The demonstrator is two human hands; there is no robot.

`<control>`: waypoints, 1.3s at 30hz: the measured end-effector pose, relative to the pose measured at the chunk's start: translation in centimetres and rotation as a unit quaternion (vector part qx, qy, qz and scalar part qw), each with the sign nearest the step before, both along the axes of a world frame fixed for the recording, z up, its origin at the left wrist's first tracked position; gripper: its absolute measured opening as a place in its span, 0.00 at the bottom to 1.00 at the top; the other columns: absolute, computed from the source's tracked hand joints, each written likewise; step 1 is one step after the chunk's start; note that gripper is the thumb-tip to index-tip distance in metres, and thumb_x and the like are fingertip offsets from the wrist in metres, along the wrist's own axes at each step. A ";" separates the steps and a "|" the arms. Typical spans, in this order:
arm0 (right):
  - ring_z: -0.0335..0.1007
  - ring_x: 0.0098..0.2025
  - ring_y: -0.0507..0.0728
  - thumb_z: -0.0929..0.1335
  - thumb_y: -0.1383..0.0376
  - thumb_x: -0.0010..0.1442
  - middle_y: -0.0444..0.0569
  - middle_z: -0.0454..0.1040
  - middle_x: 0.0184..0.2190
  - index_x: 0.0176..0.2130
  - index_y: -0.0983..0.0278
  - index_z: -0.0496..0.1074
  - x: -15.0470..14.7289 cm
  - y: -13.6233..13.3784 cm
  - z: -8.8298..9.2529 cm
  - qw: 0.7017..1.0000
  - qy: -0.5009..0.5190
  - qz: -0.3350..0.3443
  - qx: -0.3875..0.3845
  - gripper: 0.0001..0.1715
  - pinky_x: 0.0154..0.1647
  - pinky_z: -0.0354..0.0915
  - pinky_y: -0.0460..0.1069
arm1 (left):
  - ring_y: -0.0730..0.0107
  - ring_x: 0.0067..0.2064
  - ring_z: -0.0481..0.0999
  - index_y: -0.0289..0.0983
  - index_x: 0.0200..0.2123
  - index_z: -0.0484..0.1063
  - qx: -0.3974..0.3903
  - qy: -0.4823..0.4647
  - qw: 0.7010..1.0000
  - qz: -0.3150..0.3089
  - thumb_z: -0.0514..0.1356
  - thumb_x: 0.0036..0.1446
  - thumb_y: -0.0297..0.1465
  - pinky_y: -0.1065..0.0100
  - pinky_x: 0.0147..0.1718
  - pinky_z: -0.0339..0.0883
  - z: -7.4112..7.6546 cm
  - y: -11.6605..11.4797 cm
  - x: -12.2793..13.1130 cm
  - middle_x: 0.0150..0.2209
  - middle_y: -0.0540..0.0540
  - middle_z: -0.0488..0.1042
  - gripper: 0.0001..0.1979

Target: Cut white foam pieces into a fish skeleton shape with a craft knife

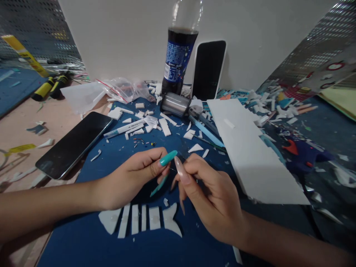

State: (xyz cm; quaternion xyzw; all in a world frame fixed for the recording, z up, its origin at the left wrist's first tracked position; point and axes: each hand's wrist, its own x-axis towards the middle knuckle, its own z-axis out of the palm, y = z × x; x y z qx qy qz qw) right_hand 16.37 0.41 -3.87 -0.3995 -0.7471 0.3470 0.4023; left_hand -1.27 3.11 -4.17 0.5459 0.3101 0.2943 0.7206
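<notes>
Both my hands are pinched close together over the blue cutting mat (205,252). My left hand (136,174), with long teal nails, is closed on a thin wire or thread (172,169), of which only a faint short stretch shows. The same strand runs to my right hand (211,189), which has long pinkish-beige nails and is closed too. Just below my left hand lies a fish shape of separate white foam pieces: a head (109,221), several strips (135,219) and a forked tail (172,220). A spool of fine grey strand (175,104) rests on its side farther back.
A cola bottle (179,55) and an upright phone (209,70) stand behind the spool. Another phone (75,142) lies left. White foam board (258,159) and a dark blue glue gun (308,152) are at right. Pliers (51,87), a marker (124,128) and foam scraps (165,127) surround the hands.
</notes>
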 end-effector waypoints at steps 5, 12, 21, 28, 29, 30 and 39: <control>0.62 0.25 0.50 0.60 0.70 0.64 0.41 0.64 0.17 0.25 0.63 0.62 0.0 0.0 0.1 1.000 0.001 0.005 -0.010 0.15 0.27 0.59 0.46 | 0.78 0.26 0.57 0.35 0.26 0.61 0.004 0.007 1.000 0.006 0.50 0.64 0.34 0.72 0.26 0.52 0.0 0.0 0.0 0.24 0.53 0.60 0.14; 0.63 0.26 0.51 0.60 0.69 0.64 0.41 0.65 0.17 0.25 0.62 0.62 0.0 -0.1 0.1 1.000 -0.004 0.001 -0.020 0.16 0.29 0.61 0.47 | 0.77 0.25 0.57 0.35 0.25 0.60 0.009 0.016 1.000 0.008 0.51 0.64 0.35 0.72 0.25 0.52 0.2 0.1 0.1 0.24 0.53 0.60 0.16; 0.65 0.27 0.51 0.60 0.69 0.64 0.41 0.65 0.18 0.25 0.62 0.62 0.1 -0.1 0.0 1.000 -0.012 -0.003 -0.024 0.16 0.28 0.61 0.46 | 0.77 0.26 0.58 0.35 0.25 0.60 0.017 0.016 1.000 0.008 0.51 0.64 0.36 0.72 0.26 0.53 0.0 0.1 0.1 0.24 0.53 0.61 0.16; 0.65 0.27 0.52 0.60 0.69 0.64 0.42 0.65 0.18 0.25 0.62 0.61 0.0 0.0 0.0 1.000 -0.007 -0.004 -0.028 0.16 0.28 0.61 0.47 | 0.77 0.26 0.57 0.35 0.25 0.60 0.005 0.019 1.000 0.013 0.51 0.64 0.37 0.72 0.26 0.52 0.0 0.0 0.0 0.24 0.53 0.59 0.16; 0.65 0.27 0.51 0.60 0.69 0.64 0.42 0.65 0.18 0.25 0.62 0.62 0.1 0.0 0.0 1.000 -0.007 -0.004 -0.028 0.16 0.28 0.61 0.47 | 0.77 0.26 0.57 0.35 0.25 0.60 0.007 0.019 1.000 0.012 0.51 0.64 0.37 0.72 0.26 0.52 0.0 0.0 0.0 0.24 0.53 0.59 0.16; 0.65 0.27 0.51 0.60 0.69 0.64 0.42 0.64 0.18 0.25 0.62 0.62 0.1 0.0 0.0 1.000 -0.007 -0.005 -0.029 0.16 0.28 0.61 0.47 | 0.77 0.26 0.57 0.35 0.25 0.60 0.009 0.019 1.000 0.012 0.51 0.64 0.36 0.72 0.26 0.52 0.0 0.0 0.0 0.24 0.53 0.59 0.16; 0.66 0.27 0.52 0.60 0.69 0.64 0.42 0.65 0.18 0.25 0.62 0.62 0.1 -0.1 0.0 0.999 -0.014 -0.006 -0.033 0.16 0.28 0.61 0.47 | 0.77 0.25 0.57 0.36 0.25 0.60 0.009 0.022 1.000 0.014 0.51 0.63 0.38 0.72 0.25 0.52 0.0 0.0 0.0 0.24 0.54 0.59 0.16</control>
